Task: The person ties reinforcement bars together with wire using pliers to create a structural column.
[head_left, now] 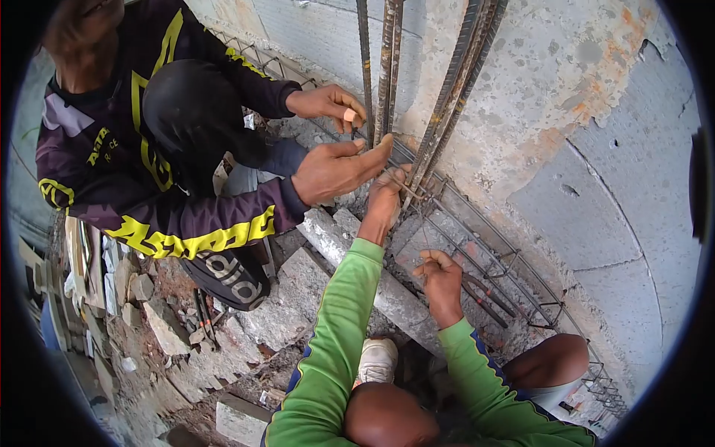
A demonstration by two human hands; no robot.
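Note:
My left hand [385, 200], in a green sleeve, is closed at the foot of the upright rebar [454, 89]; what its fingertips grip is hidden. Lower and to the right, my right hand [439, 287] has its fingers pinched together on a thin tie wire [424, 232] that runs up toward the bars. Beside that hand lies a pincer-like tool [488, 299] with dark handles. A rebar cage [514, 257] stretches along the wall's base. The co-worker's hands [339, 170] are around another cluster of upright bars [387, 67], close to my left hand.
A co-worker in a dark and yellow jersey [186, 216] crouches at the left. Rough grey wall [566, 179] rises behind the bars. Broken concrete [294, 287] and rubble [167, 324] cover the ground, with another dark-handled tool [205, 316] among it.

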